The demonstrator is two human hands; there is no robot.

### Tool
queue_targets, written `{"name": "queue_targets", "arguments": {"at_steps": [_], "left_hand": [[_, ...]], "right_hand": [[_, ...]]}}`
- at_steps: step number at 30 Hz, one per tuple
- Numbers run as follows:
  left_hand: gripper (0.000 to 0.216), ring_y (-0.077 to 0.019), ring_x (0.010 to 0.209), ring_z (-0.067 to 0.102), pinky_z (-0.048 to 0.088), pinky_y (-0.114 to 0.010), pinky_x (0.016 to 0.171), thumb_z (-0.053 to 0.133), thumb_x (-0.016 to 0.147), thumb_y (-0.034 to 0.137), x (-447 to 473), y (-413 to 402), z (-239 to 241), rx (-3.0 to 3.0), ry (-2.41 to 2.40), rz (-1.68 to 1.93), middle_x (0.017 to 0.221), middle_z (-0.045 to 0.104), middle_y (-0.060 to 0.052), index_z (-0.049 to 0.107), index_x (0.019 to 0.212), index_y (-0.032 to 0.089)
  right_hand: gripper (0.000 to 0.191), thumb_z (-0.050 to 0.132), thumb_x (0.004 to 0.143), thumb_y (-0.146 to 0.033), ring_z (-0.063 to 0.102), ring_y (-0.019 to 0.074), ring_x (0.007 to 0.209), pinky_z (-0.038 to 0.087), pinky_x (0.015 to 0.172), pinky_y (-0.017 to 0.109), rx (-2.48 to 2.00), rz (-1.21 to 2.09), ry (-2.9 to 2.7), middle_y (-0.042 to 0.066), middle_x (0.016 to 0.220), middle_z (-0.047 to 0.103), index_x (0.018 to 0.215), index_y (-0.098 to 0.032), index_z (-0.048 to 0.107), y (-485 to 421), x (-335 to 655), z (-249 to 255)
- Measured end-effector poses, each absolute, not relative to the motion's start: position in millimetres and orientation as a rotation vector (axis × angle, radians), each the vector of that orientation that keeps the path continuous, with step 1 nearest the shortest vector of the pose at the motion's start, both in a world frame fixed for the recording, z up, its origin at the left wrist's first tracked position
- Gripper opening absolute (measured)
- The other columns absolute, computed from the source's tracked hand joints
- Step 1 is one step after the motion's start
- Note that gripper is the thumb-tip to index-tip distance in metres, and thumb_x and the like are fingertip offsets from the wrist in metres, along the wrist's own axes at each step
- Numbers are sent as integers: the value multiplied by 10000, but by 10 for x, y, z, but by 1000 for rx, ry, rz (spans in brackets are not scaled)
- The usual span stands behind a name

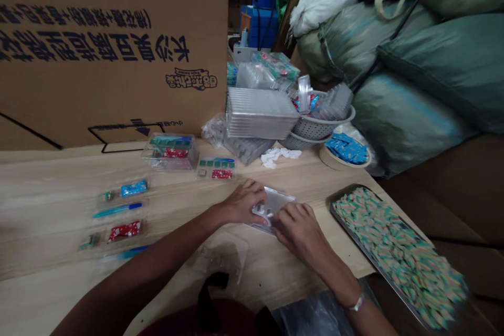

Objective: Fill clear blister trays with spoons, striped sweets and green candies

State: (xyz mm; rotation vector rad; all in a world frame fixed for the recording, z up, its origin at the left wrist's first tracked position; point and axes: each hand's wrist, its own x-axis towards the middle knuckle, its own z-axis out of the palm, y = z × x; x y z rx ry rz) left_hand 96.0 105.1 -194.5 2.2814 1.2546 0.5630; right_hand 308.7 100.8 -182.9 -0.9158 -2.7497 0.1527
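Observation:
A clear plastic tray (279, 198) lies on the table in front of me, held from both sides. My left hand (244, 202) is closed on its left edge, thumb reaching over the moulded hollows. On the near right side, my right hand (298, 227) has curled fingers gripping the same tray; its fingertips are partly hidden. Closer to my body, another clear plastic piece (226, 254) lies flat. Beyond my left hand is a filled tray (216, 169) with green pieces, a blue pen and a red packet.
A metal tray (334, 200) heaped with striped green-and-pink pieces stands at right. Behind are stacked clear trays (262, 113), a grey basket (315, 127) and a bowl of blue packets (346, 149). Partly filled trays (125, 231) lie left; a large carton (114, 63) blocks the back left.

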Motion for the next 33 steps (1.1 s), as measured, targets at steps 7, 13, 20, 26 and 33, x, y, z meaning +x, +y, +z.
{"name": "queue_targets", "arguments": {"at_steps": [7, 13, 20, 26, 33], "left_hand": [[557, -334, 1253, 357, 274, -467, 1029, 754, 614, 497, 929, 842, -1860, 2154, 1138, 853, 1295, 502, -128, 616, 1081, 227], [207, -248, 1056, 567, 352, -408, 932, 497, 883, 286, 845, 381, -1669, 2117, 1181, 980, 1136, 668, -58, 693, 946, 306], [277, -275, 1160, 503, 350, -440, 972, 634, 797, 289, 691, -41, -1653, 1937, 1347, 1343, 1256, 587, -62, 653, 1071, 332], [886, -294, 1380, 221, 278, -466, 1071, 527, 687, 714, 796, -62, -1720, 901, 1185, 1815, 1551, 114, -21, 159, 1428, 397], [867, -316, 1226, 455, 401, -451, 946, 400, 669, 748, 662, 88, -1667, 404, 932, 1555, 1388, 438, -117, 333, 1383, 260]], "right_hand": [[163, 492, 812, -79, 470, 219, 682, 332, 682, 369, -672, -25, -2733, 55, 688, 556, 714, -196, 550, 893, 2999, -1673], [112, 485, 860, -107, 489, 186, 720, 363, 714, 357, -571, 271, -2500, 31, 753, 574, 817, -203, 527, 751, 2999, -1480], [102, 523, 869, -140, 520, 170, 705, 393, 660, 326, -513, 758, -2327, 7, 731, 548, 820, -229, 534, 673, 2834, -1397], [116, 526, 838, -126, 507, 174, 714, 385, 712, 360, -485, 728, -2123, 1, 723, 550, 787, -227, 497, 314, 2237, -1534], [60, 528, 858, -242, 511, 176, 786, 404, 747, 341, -481, 1154, -1962, 14, 802, 534, 803, -220, 512, 36, 1742, -1657]]}}
